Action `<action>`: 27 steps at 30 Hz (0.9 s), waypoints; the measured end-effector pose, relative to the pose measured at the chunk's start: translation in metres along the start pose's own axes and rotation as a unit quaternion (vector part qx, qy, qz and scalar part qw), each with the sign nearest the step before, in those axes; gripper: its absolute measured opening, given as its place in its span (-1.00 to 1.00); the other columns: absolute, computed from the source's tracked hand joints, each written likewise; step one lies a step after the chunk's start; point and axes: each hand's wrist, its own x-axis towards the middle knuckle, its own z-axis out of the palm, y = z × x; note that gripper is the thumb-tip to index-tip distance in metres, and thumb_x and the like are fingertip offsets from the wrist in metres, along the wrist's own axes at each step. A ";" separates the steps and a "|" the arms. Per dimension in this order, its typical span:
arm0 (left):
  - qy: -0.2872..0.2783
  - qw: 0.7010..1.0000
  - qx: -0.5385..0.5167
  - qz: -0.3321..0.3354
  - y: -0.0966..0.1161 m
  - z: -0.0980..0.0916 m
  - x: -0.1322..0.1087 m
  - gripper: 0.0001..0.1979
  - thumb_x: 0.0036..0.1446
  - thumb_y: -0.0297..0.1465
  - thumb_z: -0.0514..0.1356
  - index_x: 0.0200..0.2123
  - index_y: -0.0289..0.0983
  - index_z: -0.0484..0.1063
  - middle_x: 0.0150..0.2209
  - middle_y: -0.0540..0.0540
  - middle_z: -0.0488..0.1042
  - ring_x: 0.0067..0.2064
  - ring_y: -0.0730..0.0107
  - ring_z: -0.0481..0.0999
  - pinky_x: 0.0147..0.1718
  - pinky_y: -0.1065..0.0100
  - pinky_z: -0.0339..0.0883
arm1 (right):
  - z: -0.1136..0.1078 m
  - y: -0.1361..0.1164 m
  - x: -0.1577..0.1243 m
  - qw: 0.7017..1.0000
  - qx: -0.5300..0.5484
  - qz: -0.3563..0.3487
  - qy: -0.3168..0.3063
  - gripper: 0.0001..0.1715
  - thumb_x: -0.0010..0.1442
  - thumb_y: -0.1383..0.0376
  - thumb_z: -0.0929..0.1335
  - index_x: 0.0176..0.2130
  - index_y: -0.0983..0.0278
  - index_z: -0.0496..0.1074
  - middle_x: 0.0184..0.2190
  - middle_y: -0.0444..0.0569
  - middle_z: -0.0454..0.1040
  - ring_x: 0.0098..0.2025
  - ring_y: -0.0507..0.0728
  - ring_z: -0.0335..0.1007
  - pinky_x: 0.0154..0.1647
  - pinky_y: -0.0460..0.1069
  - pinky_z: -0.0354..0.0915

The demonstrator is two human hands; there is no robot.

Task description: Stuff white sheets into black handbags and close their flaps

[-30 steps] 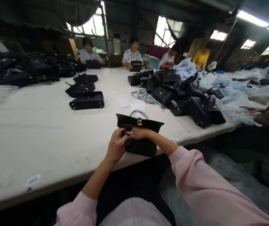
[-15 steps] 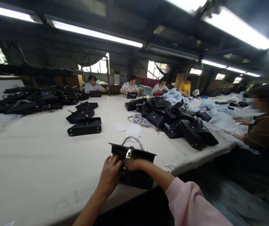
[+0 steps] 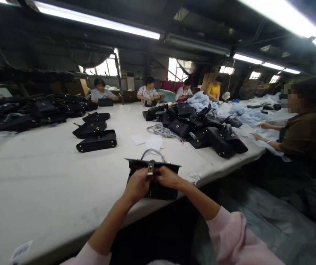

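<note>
A black handbag (image 3: 163, 193) stands upright near the table's front edge, its flap lifted and its wrapped top handle (image 3: 155, 151) sticking up behind. A gold clasp (image 3: 150, 168) hangs at the middle of the flap. Just left of the clasp, my left hand (image 3: 140, 183) is closed at the bag's mouth, fingertips hidden beneath the flap. My right hand (image 3: 169, 177) is bent in from the other side, its fingers curled at the mouth close to the left ones. Whatever lies inside the bag is hidden.
Three black handbags (image 3: 97, 141) lie in a row to the left on the pale table (image 3: 50, 176). Piles of bags stand far left (image 3: 36, 110) and right (image 3: 180, 127). White sheets (image 3: 154, 142) lie behind my bag. A co-worker (image 3: 307, 129) handles plastic at right; several others sit opposite.
My right hand has drawn back from deeper under the flap, and its knuckles now show right of the clasp. My left hand stays at the bag's mouth. The view has shifted slightly.
</note>
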 end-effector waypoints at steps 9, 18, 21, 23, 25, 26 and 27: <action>-0.126 0.990 -0.063 -0.001 -0.017 0.026 0.031 -0.84 0.13 -0.45 0.20 -0.21 -0.26 0.53 -0.23 -0.07 0.58 -0.19 0.27 0.53 -0.15 0.28 0.37 | -0.024 0.024 -0.056 0.958 -0.081 0.130 0.244 -0.78 0.22 0.21 0.34 -0.29 0.25 0.57 -0.30 -0.06 0.59 -0.27 0.08 0.51 -0.16 -0.08 0.32; -0.209 0.972 -0.076 -0.072 -0.022 0.043 0.035 -0.68 0.21 -0.30 0.04 -0.05 -0.16 0.50 -0.06 -0.09 0.57 -0.04 0.18 0.52 -0.02 0.20 0.36 | -0.014 -0.008 -0.064 0.960 -0.217 0.163 0.065 -0.76 0.19 0.14 0.38 -0.14 0.10 0.55 -0.34 -0.07 0.59 -0.28 0.14 0.51 -0.26 -0.05 0.29; -0.209 0.973 -0.079 -0.065 -0.023 0.040 0.037 -0.68 0.17 -0.32 0.04 -0.10 -0.19 0.52 -0.11 -0.11 0.58 -0.09 0.17 0.54 -0.09 0.24 0.40 | -0.002 -0.016 -0.053 0.950 -0.266 0.157 0.050 -0.79 0.19 0.25 0.36 -0.15 0.21 0.52 -0.34 0.04 0.59 -0.27 0.21 0.53 -0.26 0.01 0.32; -0.224 0.966 -0.103 -0.074 -0.024 0.038 0.039 -0.70 0.12 -0.36 0.06 -0.14 -0.19 0.52 -0.17 -0.09 0.59 -0.14 0.20 0.54 -0.12 0.27 0.39 | 0.005 -0.019 -0.044 0.947 -0.286 0.142 0.048 -0.78 0.18 0.37 0.32 -0.14 0.26 0.48 -0.35 0.07 0.58 -0.30 0.24 0.53 -0.29 0.03 0.33; -0.241 0.959 -0.127 -0.083 -0.025 0.037 0.041 -0.70 0.08 -0.40 0.06 -0.18 -0.19 0.53 -0.22 -0.09 0.59 -0.17 0.21 0.52 -0.13 0.28 0.37 | 0.010 -0.018 -0.038 0.952 -0.281 0.114 0.049 -0.74 0.17 0.43 0.30 -0.13 0.25 0.47 -0.33 0.06 0.58 -0.29 0.24 0.53 -0.29 0.03 0.34; -0.247 0.956 -0.134 -0.084 -0.025 0.036 0.042 -0.71 0.07 -0.40 0.05 -0.20 -0.20 0.53 -0.23 -0.09 0.58 -0.17 0.21 0.52 -0.13 0.28 0.36 | 0.011 -0.016 -0.037 0.956 -0.271 0.098 0.050 -0.73 0.16 0.44 0.31 -0.14 0.23 0.47 -0.32 0.04 0.58 -0.28 0.23 0.53 -0.28 0.03 0.33; -0.254 0.954 -0.138 -0.081 -0.026 0.035 0.043 -0.72 0.06 -0.40 0.05 -0.22 -0.22 0.53 -0.23 -0.09 0.58 -0.18 0.21 0.51 -0.13 0.29 0.36 | 0.012 -0.014 -0.037 0.961 -0.260 0.085 0.050 -0.75 0.16 0.42 0.32 -0.15 0.22 0.47 -0.32 0.03 0.58 -0.26 0.22 0.53 -0.26 0.02 0.33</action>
